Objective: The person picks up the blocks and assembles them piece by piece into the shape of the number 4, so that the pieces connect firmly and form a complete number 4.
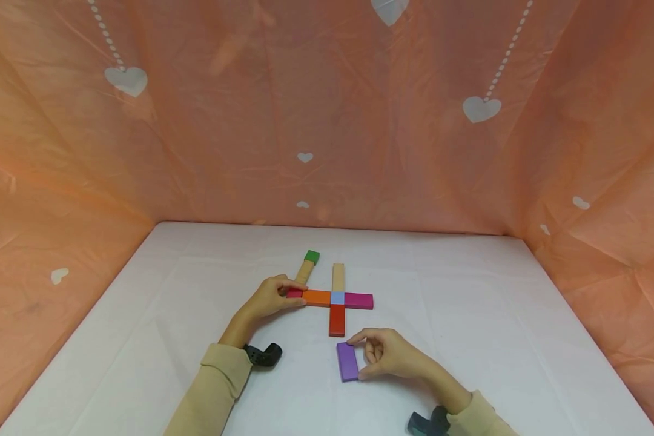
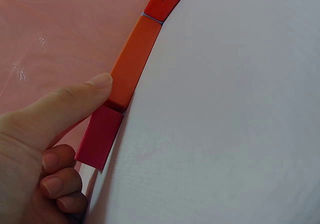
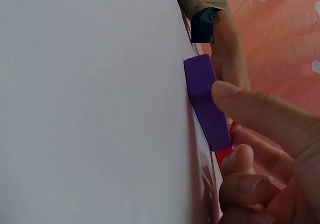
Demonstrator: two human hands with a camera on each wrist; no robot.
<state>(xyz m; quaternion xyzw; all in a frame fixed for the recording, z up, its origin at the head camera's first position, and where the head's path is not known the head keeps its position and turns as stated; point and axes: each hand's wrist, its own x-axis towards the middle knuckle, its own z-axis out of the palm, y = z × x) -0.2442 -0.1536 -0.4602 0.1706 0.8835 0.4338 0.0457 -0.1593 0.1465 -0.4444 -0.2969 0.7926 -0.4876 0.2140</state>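
My left hand (image 1: 269,297) pinches the left end of an orange block (image 1: 317,298) between thumb and index finger, right where it meets a crimson block (image 2: 100,138). The other left fingers are curled in. The orange block's right end meets a small light blue block (image 1: 337,297). Around that blue block sit a magenta block (image 1: 358,301) to the right, a red block (image 1: 336,321) on the near side and a plain wooden block (image 1: 338,277) on the far side. Nearer to me, my right hand (image 1: 395,354) holds a purple block (image 1: 347,363), index finger at its far end and thumb at its near end.
Beyond the crimson block, a second wooden block (image 1: 304,272) slants away to a green block (image 1: 312,257). A white cloth (image 1: 469,315) covers the table. An orange curtain with hearts (image 1: 327,121) encloses the back and sides. Dark wrist devices (image 1: 265,355) sit at both sleeves.
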